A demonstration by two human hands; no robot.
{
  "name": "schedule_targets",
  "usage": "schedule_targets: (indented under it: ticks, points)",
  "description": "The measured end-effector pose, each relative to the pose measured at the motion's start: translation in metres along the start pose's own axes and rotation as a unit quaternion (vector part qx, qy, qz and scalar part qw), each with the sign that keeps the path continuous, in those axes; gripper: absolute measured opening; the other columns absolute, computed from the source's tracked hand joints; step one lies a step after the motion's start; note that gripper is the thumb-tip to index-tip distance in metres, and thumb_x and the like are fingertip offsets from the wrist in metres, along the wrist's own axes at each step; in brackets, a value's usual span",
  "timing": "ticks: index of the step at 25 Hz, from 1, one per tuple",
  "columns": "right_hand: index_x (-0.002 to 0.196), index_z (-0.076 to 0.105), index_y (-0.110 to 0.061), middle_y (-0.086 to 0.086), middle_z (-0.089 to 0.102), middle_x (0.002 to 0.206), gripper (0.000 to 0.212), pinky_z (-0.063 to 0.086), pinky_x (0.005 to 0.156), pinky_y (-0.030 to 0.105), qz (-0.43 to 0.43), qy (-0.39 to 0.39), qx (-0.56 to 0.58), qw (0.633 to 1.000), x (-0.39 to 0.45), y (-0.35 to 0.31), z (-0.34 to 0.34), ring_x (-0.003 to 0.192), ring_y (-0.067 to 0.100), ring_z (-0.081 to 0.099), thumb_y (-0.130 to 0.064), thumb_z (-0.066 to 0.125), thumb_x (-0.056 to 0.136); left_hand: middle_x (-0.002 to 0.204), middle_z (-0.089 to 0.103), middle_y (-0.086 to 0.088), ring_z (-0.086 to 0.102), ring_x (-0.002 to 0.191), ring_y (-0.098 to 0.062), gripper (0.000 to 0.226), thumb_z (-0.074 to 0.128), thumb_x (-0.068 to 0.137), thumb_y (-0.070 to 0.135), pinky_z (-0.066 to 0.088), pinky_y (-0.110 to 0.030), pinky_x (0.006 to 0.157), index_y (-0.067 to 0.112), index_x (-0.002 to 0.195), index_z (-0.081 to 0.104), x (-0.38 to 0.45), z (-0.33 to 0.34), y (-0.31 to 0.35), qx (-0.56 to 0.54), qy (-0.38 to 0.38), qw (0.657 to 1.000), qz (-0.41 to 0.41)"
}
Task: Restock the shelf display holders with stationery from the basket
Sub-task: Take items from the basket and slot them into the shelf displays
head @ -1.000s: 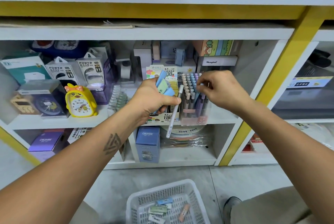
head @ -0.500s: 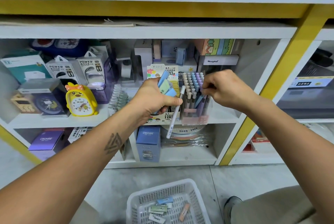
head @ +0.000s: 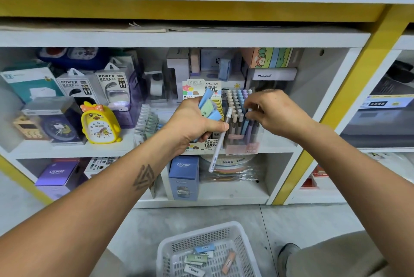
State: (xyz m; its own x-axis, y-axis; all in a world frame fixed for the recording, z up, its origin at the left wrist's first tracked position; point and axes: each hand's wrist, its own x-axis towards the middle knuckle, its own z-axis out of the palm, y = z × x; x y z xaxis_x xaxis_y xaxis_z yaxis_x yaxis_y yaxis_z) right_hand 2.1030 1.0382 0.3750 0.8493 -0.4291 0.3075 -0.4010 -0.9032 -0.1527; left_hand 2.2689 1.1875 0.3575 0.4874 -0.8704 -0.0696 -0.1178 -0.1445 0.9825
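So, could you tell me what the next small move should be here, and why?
Probably the right hand should finish at the pen holder, then take the white pen from the left hand and slot it in. Its fingers are down among the standing pens, while the left hand grips that pen plus some erasers, with more waiting in the basket.

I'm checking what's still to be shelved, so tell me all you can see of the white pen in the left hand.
The white pen is slim and matte, with a grey-brown cap end pointing up and a barcode label near its lower tip. It hangs tilted, top leaning right, in front of the shelf edge. The left hand pinches it near the top while also holding pastel erasers.
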Motion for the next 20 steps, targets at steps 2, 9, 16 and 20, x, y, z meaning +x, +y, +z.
schedule_targets:
  ticks: [2,9,16,20]
  points:
    - [0.097,0.063,-0.012,0.006,0.067,0.089,0.013,0.054,0.070,0.044,0.019,0.013,-0.005,1.000,0.000,-0.002,0.005,0.080,0.026,0.060,-0.023,0.069,0.093,0.073,0.068,-0.013,0.048,0.044,-0.019,0.044,0.090,0.065,0.004,0.041,-0.025,0.041,0.014,0.090,0.056,0.000,0.000,0.000,0.000,-0.001,1.000,-0.002]
    - [0.114,0.075,-0.018,-0.001,0.067,0.105,0.022,0.050,0.077,0.027,0.065,0.038,0.084,0.994,0.002,-0.007,-0.003,0.087,0.013,0.061,-0.017,0.061,0.096,0.075,0.066,-0.013,0.048,0.042,-0.017,0.045,0.091,0.063,0.005,0.041,-0.023,0.042,0.013,0.090,0.056,0.001,0.004,-0.003,-0.002,-0.001,1.000,-0.007]
    - [0.092,0.073,-0.008,0.010,0.072,0.073,0.005,0.056,0.060,0.031,0.138,0.045,0.430,0.891,-0.005,-0.026,-0.018,0.063,0.017,0.065,-0.005,0.070,0.091,0.064,0.062,-0.004,0.045,0.040,-0.014,0.040,0.091,0.066,0.009,0.039,-0.021,0.040,0.012,0.088,0.058,0.001,0.013,0.001,-0.076,0.003,0.997,-0.009]
    - [0.095,0.073,-0.019,-0.006,0.071,0.083,0.009,0.056,0.072,0.022,0.110,0.190,0.230,0.948,-0.009,-0.004,-0.031,0.074,0.008,0.065,-0.013,0.067,0.094,0.068,0.064,-0.010,0.042,0.040,-0.013,0.033,0.087,0.073,0.012,0.037,-0.021,0.041,0.009,0.092,0.061,0.001,0.013,0.001,-0.134,0.015,0.988,-0.072]
